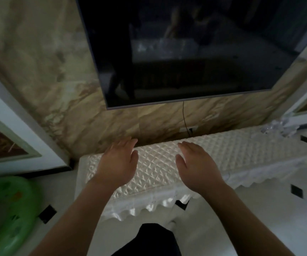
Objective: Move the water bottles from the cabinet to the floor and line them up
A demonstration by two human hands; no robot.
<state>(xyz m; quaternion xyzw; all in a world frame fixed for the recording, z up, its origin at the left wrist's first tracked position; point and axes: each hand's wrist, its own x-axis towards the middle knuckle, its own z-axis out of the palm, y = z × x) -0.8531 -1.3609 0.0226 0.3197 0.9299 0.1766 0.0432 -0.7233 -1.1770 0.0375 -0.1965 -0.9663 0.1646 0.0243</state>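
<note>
At the far left, on the floor, I see a green inflatable plastic ring [5, 215] with small coloured spots, lying beside a white-framed wall panel [10, 145] with a brown inset. The floor [259, 215] is pale glossy tile with small black diamond insets. Nothing on it stands between me and the cabinet.

Ahead is a low cabinet [232, 150] running left to right along the wall, its top covered by a cream quilted satin cloth with a scalloped lace edge hanging over the front. Above it, a large dark flat television screen [186, 52] is mounted on a beige and brown marble-patterned wall [38, 71]. A thin black cable [184, 117] drops from the screen's lower edge to a white wall socket just behind the cabinet top.

My left hand [118, 161] hovers over the left part of the cloth, palm down, fingers loose and spread, grasping nothing. My right hand [195, 163] hovers just to its right, also flat, released and empty. Bare quilted cloth shows between the two hands. Both forearms are bare, and a dark trouser leg shows at the bottom centre.

Far to the right, at the cabinet's right end, lies a blurred cluster of clear plastic [278, 126], which may be the water bottles, though I cannot tell how many there are or whether they stand upright. It is well apart from both hands, nearer my right one.
</note>
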